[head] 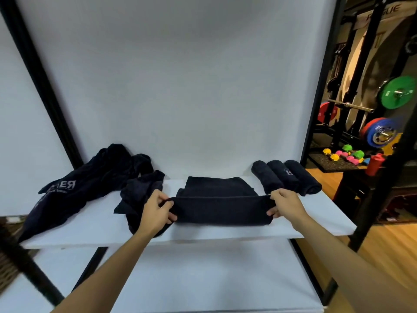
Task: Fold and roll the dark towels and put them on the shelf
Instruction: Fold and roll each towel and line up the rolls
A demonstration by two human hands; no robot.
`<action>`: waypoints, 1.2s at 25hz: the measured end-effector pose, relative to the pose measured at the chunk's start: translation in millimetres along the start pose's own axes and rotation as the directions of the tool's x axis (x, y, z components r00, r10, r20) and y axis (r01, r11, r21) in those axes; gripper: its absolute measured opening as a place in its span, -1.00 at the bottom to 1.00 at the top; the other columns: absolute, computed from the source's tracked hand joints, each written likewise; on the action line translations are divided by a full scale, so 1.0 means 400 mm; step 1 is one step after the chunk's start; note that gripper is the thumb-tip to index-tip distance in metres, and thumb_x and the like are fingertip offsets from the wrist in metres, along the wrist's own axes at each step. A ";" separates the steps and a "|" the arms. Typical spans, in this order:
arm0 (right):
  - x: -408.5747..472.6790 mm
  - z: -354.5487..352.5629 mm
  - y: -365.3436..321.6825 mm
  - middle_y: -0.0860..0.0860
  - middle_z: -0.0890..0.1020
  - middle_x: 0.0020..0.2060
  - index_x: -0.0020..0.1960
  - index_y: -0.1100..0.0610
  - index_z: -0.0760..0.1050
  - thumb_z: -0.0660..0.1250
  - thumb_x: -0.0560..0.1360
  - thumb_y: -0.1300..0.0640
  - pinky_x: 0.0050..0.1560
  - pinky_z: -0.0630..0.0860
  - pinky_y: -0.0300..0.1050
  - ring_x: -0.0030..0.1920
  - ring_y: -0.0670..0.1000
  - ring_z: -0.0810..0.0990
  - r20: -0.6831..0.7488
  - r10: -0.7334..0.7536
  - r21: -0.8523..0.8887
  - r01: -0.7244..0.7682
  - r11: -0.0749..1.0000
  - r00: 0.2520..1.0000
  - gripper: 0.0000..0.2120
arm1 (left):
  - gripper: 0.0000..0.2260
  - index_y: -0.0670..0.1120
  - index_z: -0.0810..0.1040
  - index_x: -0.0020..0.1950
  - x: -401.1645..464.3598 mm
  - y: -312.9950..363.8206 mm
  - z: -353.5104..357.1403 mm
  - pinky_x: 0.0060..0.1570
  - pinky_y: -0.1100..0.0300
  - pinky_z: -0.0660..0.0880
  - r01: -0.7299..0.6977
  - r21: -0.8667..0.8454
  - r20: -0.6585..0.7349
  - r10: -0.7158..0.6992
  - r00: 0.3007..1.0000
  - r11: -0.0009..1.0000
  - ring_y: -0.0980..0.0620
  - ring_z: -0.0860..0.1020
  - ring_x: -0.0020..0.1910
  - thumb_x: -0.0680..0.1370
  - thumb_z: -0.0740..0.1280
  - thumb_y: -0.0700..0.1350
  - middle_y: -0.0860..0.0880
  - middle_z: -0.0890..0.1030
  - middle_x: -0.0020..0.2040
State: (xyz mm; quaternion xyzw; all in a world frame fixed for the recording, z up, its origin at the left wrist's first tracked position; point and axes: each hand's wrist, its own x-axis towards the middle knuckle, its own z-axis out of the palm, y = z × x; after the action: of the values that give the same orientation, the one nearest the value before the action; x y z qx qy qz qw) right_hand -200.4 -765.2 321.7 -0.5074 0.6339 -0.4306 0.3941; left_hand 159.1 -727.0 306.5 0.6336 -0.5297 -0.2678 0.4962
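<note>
Towel (222,205) lies part-folded at the centre of the white shelf (316,213). Left hand (156,211) and right hand (285,205) pinch its opposite ends, apparently at the fold. Three rolled towels (286,176) lie just right; loose towels (90,186) left.

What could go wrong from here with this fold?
1. The left hand grips the folded towel right beside the loose towel pile; rolling might snag or drag that pile.
2. The right hand holds the other end close to the three rolled towels; it could nudge them.
3. Uneven tension between hands may skew the roll.
</note>
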 end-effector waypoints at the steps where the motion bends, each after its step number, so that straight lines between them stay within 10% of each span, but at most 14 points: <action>1: -0.005 -0.002 -0.001 0.18 0.63 -0.27 -0.04 0.29 0.52 0.19 0.58 0.18 -0.38 0.54 -0.06 -0.38 0.14 0.67 -0.010 -0.003 0.002 0.003 1.000 1.000 -0.80 | -0.91 -0.21 0.37 -0.07 -0.006 0.005 -0.002 -0.44 0.06 0.52 0.001 0.004 -0.001 -0.001 1.000 1.000 -0.17 0.64 -0.41 0.60 0.27 -0.28 -0.22 0.58 -0.19; 11: 0.137 0.031 -0.088 0.19 0.70 -0.22 0.02 0.26 0.54 0.24 0.58 0.22 -0.11 0.67 -0.02 -0.26 0.09 0.72 -0.111 -0.056 0.097 0.067 0.993 0.992 -0.85 | -0.95 -0.11 0.45 0.00 0.166 0.054 0.039 -0.27 0.07 0.62 -0.005 -0.033 -0.098 0.002 0.995 0.999 -0.03 0.68 -0.32 0.59 0.31 -0.22 -0.09 0.60 0.01; 16: 0.305 0.098 -0.106 0.03 0.46 0.32 0.46 0.15 0.33 0.37 0.54 0.16 0.26 0.52 0.03 0.23 0.06 0.54 0.003 -0.165 -0.154 0.164 0.974 0.986 -0.48 | -0.42 -0.05 0.27 0.48 0.359 0.001 0.127 0.32 0.03 0.42 0.012 0.227 0.095 -0.035 0.995 0.974 -0.07 0.45 0.34 0.52 0.42 -0.04 0.01 0.33 0.44; 24: 0.304 0.261 0.041 -0.05 0.40 0.34 0.40 -0.10 0.40 0.26 0.52 -0.24 0.36 0.29 0.00 0.37 0.02 0.33 0.360 -0.045 -0.809 0.336 0.483 0.932 -0.50 | -0.52 0.13 0.34 0.46 0.399 -0.132 0.256 0.39 0.04 0.26 -0.440 0.664 0.557 -0.008 0.831 0.605 -0.04 0.29 0.42 0.56 0.23 0.20 0.06 0.38 0.44; 30: 0.356 0.257 0.029 0.05 0.19 0.53 0.49 -0.06 0.29 0.23 0.55 0.20 0.46 0.16 0.07 0.49 0.11 0.20 0.429 -0.055 -0.870 0.429 0.243 0.902 -0.47 | -0.75 0.06 0.53 0.11 0.371 -0.079 0.261 0.09 0.10 0.39 -0.479 0.666 0.620 -0.067 0.782 0.572 -0.01 0.52 0.02 0.57 0.16 0.13 0.06 0.57 -0.02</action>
State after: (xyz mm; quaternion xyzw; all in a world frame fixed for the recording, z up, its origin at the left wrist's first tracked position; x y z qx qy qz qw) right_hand -132.5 -918.8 269.1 -0.7933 0.6047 0.0627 0.0345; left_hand 125.4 -904.0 267.1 0.6008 -0.7904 -0.1193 0.0012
